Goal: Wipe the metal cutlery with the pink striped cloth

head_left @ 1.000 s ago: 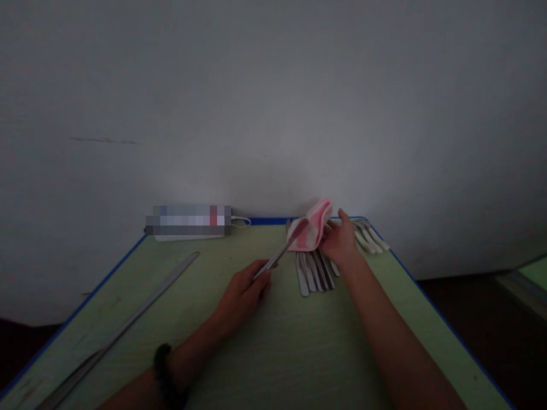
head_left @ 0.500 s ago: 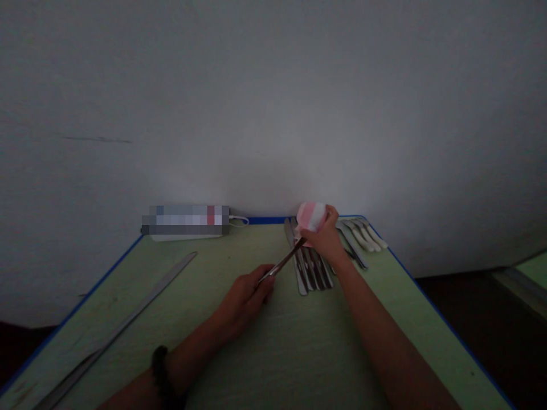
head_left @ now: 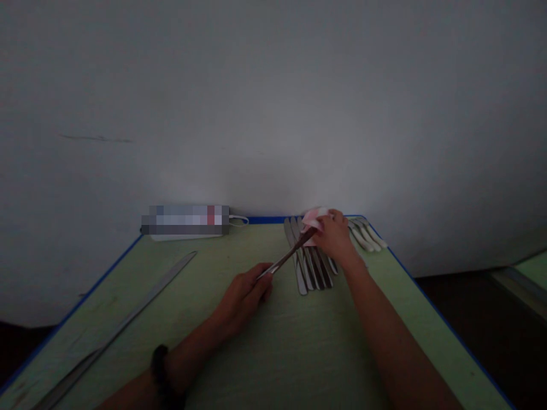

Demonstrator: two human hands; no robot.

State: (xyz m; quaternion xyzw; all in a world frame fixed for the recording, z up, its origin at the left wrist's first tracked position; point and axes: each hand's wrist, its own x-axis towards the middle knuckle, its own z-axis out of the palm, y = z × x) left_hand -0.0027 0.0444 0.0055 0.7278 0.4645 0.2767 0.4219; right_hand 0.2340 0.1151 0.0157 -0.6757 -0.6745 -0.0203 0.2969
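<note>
- Table knife (head_left: 294,248): located at the centre of the frame, slanting from your left hand up and rightward to your right hand. It is held over the table, not laid flat on it.
- Step in hand, as judged from this pose: wiping the table knife with the pink-and-white cloth (head_left: 314,219). The cloth sits at the far end of the knife.
- Next move, as judged: it calls for a steady left grip and light cloth pressure, with the right hand drawn along the metal. Keep your fingertips behind the cloth and off any edge.
- Left hand (head_left: 241,296): closed around the near end of the knife, just left of frame centre. The knife extends forward and right from your grip. You wear a dark wristband (head_left: 160,370) on this arm.
- Right hand (head_left: 337,234): grasping the cloth, right of centre. Your fingers partly hide the knife's far tip; whether they touch it directly cannot be told.
- Row of metal knives (head_left: 300,279): on the table below the cloth, close together, partly covered from view.
- White-handled cutlery (head_left: 379,239): beyond your right hand, near the table's far right corner.
- Long metal blade (head_left: 157,291): diagonal across the lower left, well apart from both hands.
- Table (head_left: 277,353): pale green, blue-edged.
</note>
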